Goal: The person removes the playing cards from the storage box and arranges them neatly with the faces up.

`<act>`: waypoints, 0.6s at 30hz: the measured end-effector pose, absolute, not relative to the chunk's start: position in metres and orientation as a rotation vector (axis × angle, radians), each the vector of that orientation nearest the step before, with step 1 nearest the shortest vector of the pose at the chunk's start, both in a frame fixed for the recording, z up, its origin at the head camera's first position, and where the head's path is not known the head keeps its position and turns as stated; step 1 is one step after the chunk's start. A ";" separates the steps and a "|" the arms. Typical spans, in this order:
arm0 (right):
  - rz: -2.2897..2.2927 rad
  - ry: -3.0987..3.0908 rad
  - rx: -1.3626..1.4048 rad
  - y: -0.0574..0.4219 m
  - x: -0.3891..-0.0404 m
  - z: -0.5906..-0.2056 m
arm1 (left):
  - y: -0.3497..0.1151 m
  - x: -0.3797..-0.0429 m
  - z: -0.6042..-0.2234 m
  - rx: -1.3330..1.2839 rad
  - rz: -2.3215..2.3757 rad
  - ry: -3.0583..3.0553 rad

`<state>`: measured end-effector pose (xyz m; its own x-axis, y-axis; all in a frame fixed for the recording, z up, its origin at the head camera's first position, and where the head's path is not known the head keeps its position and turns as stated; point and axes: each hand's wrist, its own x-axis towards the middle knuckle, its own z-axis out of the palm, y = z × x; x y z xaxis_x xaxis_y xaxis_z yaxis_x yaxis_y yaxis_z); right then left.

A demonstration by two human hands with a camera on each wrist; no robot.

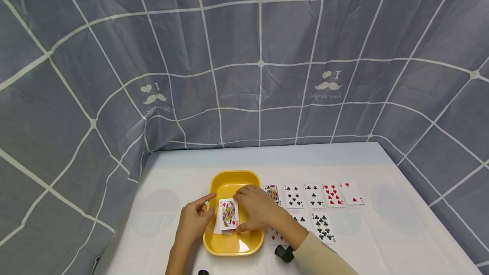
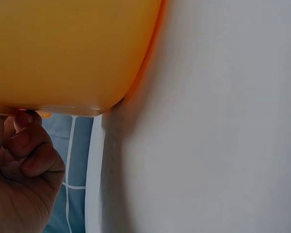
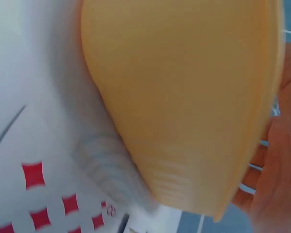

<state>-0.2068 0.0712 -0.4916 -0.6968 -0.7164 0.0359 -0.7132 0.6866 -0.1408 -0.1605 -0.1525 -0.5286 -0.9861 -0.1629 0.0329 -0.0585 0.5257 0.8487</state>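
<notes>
A yellow plastic tray stands on the table, with a queen of diamonds card inside it, face up over other white-edged cards. My left hand grips the tray's left rim; in the left wrist view its lower fingers curl outside the tray wall. Reaching over the right rim, my right hand holds the queen card near its right side, fingers at the top corner and thumb at the bottom one. In the right wrist view, the tray wall hides those fingertips.
Face-up playing cards lie in two rows right of the tray, including a seven of spades, a two of hearts and a clubs card. Beside the right sleeve is a black object. A grey gridded curtain surrounds the table.
</notes>
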 end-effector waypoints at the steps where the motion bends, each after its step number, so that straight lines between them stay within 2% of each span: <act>1: -0.241 2.869 -1.214 0.074 -0.206 -0.491 | -0.153 -0.160 -0.529 0.195 -1.464 -2.649; 9: -0.450 2.879 -1.121 0.106 -0.203 -0.470 | -0.152 -0.160 -0.530 0.218 -1.413 -2.664; 18: -0.546 3.002 -0.926 0.174 -0.203 -0.453 | -0.151 -0.161 -0.528 0.200 -1.430 -2.662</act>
<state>-0.2026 0.1745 -0.4527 -0.8302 -0.5384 0.1442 -0.5547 0.7727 -0.3086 -0.1608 -0.1507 -0.5284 -0.9849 -0.1691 0.0375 -0.0621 0.5468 0.8350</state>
